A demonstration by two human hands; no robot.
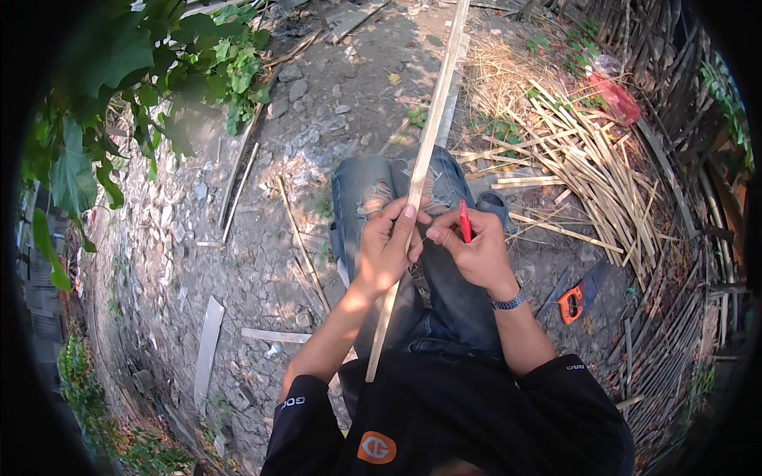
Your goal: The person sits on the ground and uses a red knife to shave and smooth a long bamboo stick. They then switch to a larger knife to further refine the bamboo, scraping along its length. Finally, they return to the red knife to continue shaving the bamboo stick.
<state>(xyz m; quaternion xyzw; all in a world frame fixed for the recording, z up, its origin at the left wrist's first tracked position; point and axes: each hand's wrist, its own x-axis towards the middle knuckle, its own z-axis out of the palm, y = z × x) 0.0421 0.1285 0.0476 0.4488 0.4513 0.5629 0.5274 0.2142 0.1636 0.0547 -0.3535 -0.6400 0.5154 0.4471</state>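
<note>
Head view, long pale bamboo slat (429,135) running across the lap in torn blue jeans (373,190), left hand (385,250) gripping it with fingers curling closed, right hand (475,252) pinching a small red marker (465,220) upright just beside the slat, both wrists bending inward.

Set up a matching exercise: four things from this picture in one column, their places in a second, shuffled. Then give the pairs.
Things:
1. bamboo strip
2. red marker
3. saw
4. bamboo pile

Places:
A. on the ground beside the person's right arm
B. in the right hand
C. heaped by the fence, front right
D. in the left hand, running over the lap

Pairs: 1-D, 2-B, 3-A, 4-C
</note>
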